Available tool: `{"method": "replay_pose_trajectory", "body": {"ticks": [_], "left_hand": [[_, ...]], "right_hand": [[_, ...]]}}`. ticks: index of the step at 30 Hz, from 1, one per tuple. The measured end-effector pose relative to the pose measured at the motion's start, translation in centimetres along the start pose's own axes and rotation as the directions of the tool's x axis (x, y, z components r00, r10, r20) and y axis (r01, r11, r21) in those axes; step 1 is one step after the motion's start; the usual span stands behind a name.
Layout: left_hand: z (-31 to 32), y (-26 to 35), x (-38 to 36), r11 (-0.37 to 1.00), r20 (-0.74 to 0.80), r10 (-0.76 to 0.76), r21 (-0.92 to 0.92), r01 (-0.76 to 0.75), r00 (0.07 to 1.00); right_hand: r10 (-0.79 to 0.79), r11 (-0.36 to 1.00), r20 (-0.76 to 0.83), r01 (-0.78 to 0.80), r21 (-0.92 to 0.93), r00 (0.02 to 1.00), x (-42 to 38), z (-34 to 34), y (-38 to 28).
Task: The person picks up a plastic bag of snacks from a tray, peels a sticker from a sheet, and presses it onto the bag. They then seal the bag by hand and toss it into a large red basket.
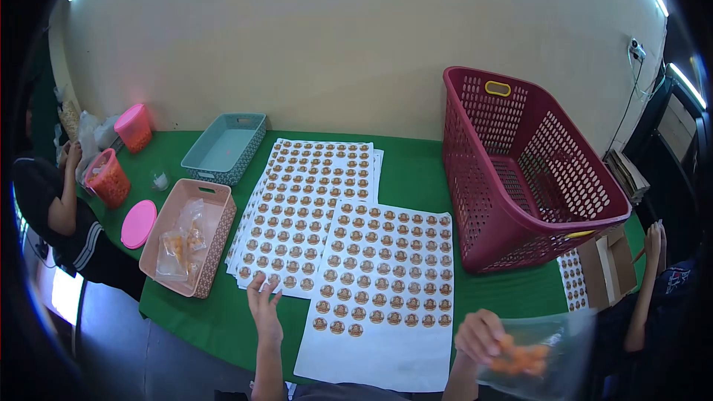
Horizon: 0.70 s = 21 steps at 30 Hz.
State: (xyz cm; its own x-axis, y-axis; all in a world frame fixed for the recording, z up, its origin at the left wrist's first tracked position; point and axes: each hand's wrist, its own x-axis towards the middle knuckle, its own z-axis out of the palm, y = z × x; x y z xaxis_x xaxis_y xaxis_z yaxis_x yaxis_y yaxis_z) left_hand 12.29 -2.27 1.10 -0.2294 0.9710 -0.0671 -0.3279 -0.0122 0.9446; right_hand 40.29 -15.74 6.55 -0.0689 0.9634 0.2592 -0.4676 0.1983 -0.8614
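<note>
My right hand (479, 336) is closed on the edge of a clear plastic bag (531, 356) with orange pieces inside, low at the right of the front sheet. My left hand (265, 304) is raised with its fingers apart, over the lower edge of the stacked sticker sheets (297, 215). In front of me lies another white sheet (371, 356) with rows of round brown stickers; its lower part is bare. Left of my left hand, a pink basket (215, 252) holds clear bags (174, 252), some with orange pieces.
A teal basket (223, 145) stands behind the pink one. Pink-rimmed containers (111, 182) and a pink lid (139, 224) are at the left, near a person (63, 208). A large maroon basket (483, 200) stands right; beyond are a cardboard box (615, 271) and another person (653, 289).
</note>
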Motion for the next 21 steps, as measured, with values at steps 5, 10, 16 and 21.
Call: {"method": "replay_pose_trajectory", "body": {"ticks": [5, 10, 16, 21], "left_hand": [[-2.8, 1.3, 3.0, 0.997, -0.113, 0.073, 0.013, -0.072, 0.991], [-6.8, 5.6, 7.4, 0.937, -0.254, 0.339, 0.175, -0.302, 0.906], [-15.3, 6.6, 16.4, 0.816, -0.217, 0.519, 0.413, -0.405, 0.827], [-21.1, 4.8, 21.4, 0.229, 0.141, 0.399, 0.942, -0.247, 0.906]], "right_hand": [[0.346, 0.647, -0.136, -0.341, -0.682, 0.928, 2.8, 0.4, -2.0], [-0.461, 0.589, 0.232, 0.100, 0.802, 0.857, 1.9, -2.1, -8.8], [-0.679, 0.698, 0.001, 0.645, 0.311, 0.734, -1.2, -9.2, -20.0], [-0.945, 0.271, -0.255, 0.056, -0.961, 0.204, 2.0, -13.1, -24.0]]}}
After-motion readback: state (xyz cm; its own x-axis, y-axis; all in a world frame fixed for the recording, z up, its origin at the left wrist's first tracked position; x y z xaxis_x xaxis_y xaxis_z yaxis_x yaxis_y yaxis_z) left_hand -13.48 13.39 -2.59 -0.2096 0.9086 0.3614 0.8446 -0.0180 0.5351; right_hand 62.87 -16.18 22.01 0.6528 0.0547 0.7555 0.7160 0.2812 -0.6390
